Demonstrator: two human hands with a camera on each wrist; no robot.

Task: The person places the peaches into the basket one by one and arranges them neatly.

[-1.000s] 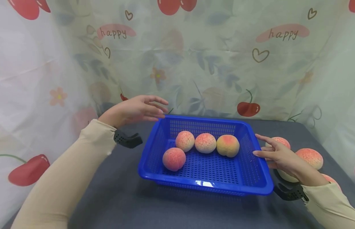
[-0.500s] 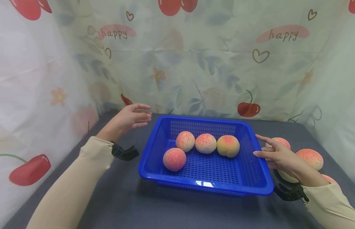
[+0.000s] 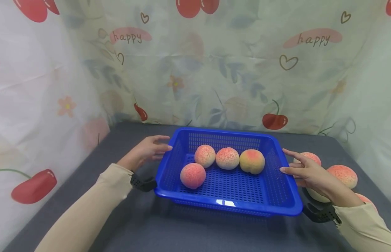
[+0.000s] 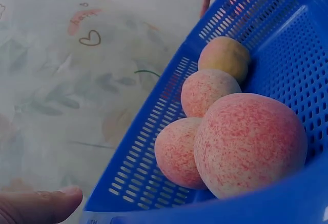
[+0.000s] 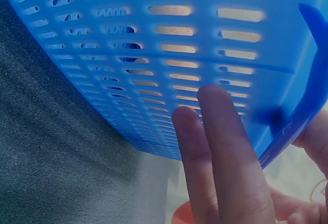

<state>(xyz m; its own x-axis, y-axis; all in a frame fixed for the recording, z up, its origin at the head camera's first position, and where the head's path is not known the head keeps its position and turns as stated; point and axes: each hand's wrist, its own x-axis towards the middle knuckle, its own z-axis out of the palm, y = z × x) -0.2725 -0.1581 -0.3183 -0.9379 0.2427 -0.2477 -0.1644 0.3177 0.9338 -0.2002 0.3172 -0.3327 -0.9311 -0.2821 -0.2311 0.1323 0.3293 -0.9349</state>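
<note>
A blue plastic basket (image 3: 227,205) with slotted walls stands mid-table in the head view, holding several peaches. Three form a row, the yellowish peach (image 3: 252,161) at its right end; a pinker peach (image 3: 193,176) lies in front of the row's left end. My left hand (image 3: 145,151) is beside the left rim, fingers loosely extended and holding nothing; in the left wrist view its thumb (image 4: 48,206) appears just off the rim. My right hand (image 3: 313,176) grips the right rim, thumb and index finger over it, two fingers (image 5: 225,147) against the outer wall.
Several more peaches (image 3: 342,175) lie on the dark grey table (image 3: 183,234) right of the basket, partly hidden behind the right hand and wrist. A patterned curtain (image 3: 195,80) surrounds the table at the back and both sides. Each wrist wears a black strap (image 3: 143,183).
My left hand has come down from above the basket's back left corner, first swinging left, then in beside the left rim. The right hand, basket and peaches have stayed in place.
</note>
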